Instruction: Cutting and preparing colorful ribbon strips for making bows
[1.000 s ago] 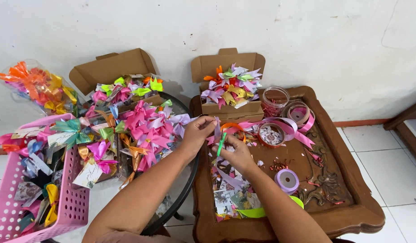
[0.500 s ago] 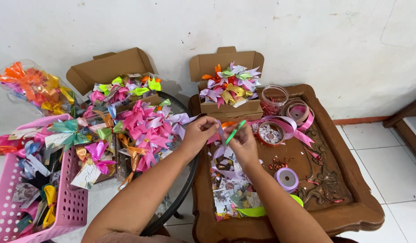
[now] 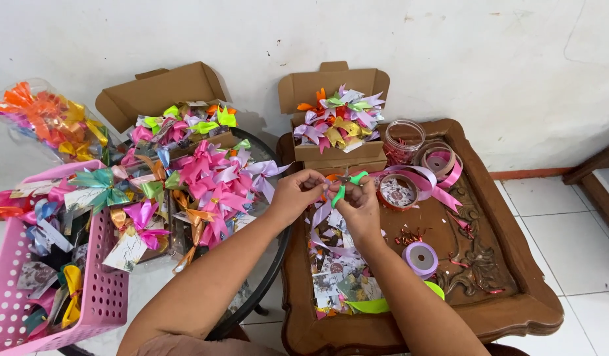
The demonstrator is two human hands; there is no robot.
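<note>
Presently, left hand pinched lilac ribbon; right hand clamped green-handled scissors just above it, over wooden table. Judged trimming step; next move needs steady, taut ribbon.

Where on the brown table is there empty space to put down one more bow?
Bare wood shows on the wooden table right of the lilac ribbon roll, toward the carved rim. The left strip under the hands is crowded with paper scraps; the back holds a bow box and pink ribbon rolls.
</note>
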